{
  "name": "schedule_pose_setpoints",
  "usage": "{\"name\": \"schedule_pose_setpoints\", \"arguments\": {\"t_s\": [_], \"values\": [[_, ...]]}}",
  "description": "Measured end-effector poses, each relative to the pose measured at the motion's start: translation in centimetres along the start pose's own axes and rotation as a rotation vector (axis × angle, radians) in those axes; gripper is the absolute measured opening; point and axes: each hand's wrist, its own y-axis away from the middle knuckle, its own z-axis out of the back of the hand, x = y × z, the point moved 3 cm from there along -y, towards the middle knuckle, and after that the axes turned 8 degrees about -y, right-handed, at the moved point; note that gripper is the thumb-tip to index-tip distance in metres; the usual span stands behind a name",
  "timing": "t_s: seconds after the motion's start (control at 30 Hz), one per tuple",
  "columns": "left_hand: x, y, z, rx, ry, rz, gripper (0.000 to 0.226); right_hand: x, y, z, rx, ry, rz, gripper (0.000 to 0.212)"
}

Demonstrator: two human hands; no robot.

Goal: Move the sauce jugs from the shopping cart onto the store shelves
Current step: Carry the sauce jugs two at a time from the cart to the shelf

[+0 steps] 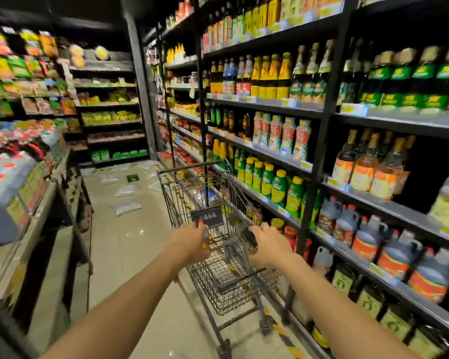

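Shopping cart in aisle, just beside store shelves on right. Left hand curled round cart handle; right hand gripping same handle, fingers bent over its dark end. Sauce jugs lined up on lower shelf, red caps, orange labels. Basket contents unclear through wire and blur.

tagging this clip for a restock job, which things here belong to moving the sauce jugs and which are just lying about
Job: shopping cart; left hand and right hand, both gripping it; sauce jugs on the lower right shelf.
Not the job: white bags on the floor; green bottles with yellow caps; snack packets at the aisle's end.
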Motion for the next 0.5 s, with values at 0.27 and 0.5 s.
{"name": "schedule_pose_setpoints", "arguments": {"t_s": [0.27, 0.5], "values": [[5.5, -7.1, -3.9, 0.012, 0.01, 0.06, 0.077, 4.0, -11.7, -4.3, 0.147, -0.131, 0.045, 0.093], [7.9, -17.1, -7.0, 0.091, 0.107, 0.096, 0.068, 2.9, -24.2, -7.2, 0.198, -0.205, 0.033, 0.095]]}}
